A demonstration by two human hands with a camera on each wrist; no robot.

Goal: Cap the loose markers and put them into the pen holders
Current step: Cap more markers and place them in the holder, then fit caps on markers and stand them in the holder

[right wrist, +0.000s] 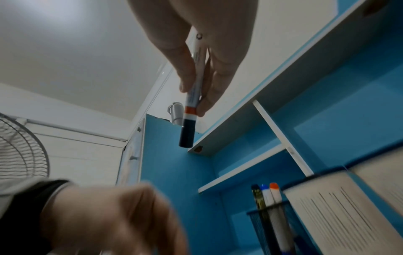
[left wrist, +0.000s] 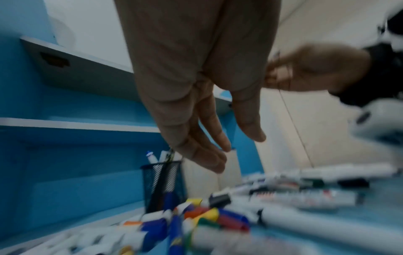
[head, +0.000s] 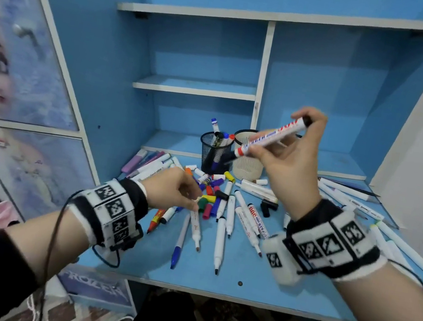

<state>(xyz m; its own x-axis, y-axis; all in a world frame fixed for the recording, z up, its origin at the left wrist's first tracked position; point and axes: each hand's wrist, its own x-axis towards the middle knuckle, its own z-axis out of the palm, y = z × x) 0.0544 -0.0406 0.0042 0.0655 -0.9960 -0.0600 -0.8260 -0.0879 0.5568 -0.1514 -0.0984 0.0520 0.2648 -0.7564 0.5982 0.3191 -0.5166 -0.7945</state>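
Observation:
My right hand (head: 276,154) is raised above the desk and grips a white marker (head: 271,137) with red lettering, tilted down to the left. In the right wrist view this marker (right wrist: 193,89) has an orange band and a dark cap (right wrist: 187,132) at its lower end. My left hand (head: 192,199) hovers low over a pile of loose coloured caps (head: 209,199), its fingers (left wrist: 207,146) relaxed and holding nothing. A black mesh holder (head: 215,149) with a few markers stands beside a white holder (head: 246,166), just behind the pile.
Several uncapped white markers (head: 222,236) lie scattered over the blue desk (head: 253,283), with more at its left (head: 153,164) and right (head: 353,199) edges. Blue shelves (head: 195,86) rise behind the holders. A cupboard door (head: 11,54) stands at the left.

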